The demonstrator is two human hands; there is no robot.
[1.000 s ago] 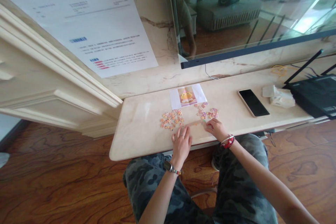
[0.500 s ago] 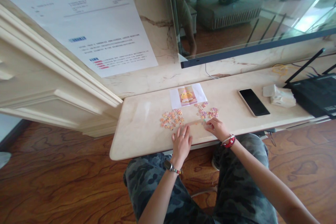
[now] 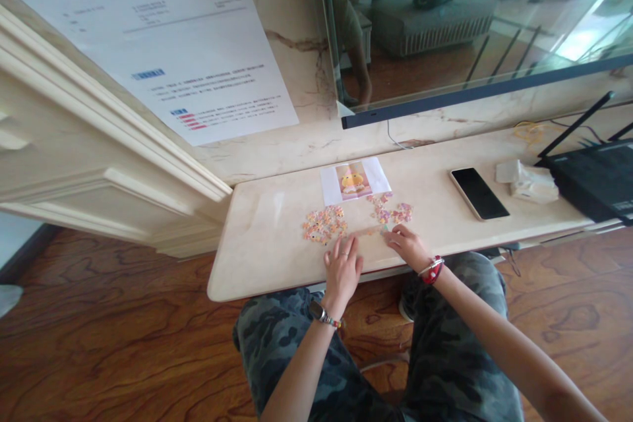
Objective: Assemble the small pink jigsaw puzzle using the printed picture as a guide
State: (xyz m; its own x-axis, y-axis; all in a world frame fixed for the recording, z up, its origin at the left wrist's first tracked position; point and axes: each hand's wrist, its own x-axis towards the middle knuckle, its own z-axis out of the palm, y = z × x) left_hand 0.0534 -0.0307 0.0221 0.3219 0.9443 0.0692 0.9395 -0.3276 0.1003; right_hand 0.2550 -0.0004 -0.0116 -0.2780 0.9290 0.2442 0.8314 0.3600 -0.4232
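Observation:
Two heaps of small pink and orange jigsaw pieces lie on a cream marble shelf [image 3: 257, 257]: a left heap [image 3: 324, 223] and a right heap [image 3: 390, 210]. Behind them sits a reference picture [image 3: 353, 182] of a yellow cartoon figure on white paper. A short row of joined pieces [image 3: 368, 231] lies between my hands. My left hand [image 3: 342, 270] rests flat on the shelf with fingers stretched toward the left heap. My right hand [image 3: 407, 244] has its fingertips pressed on the right end of the joined row, fingers curled.
A black phone [image 3: 479, 193] lies face up to the right, then a crumpled white tissue pack [image 3: 527, 182] and a black router [image 3: 593, 178] with antennas. A glass panel and a large printed sheet [image 3: 158, 39] stand behind. Wooden floor lies below.
Almost nothing has moved. My right hand has shifted slightly along the joined row; my left hand stays flat in place.

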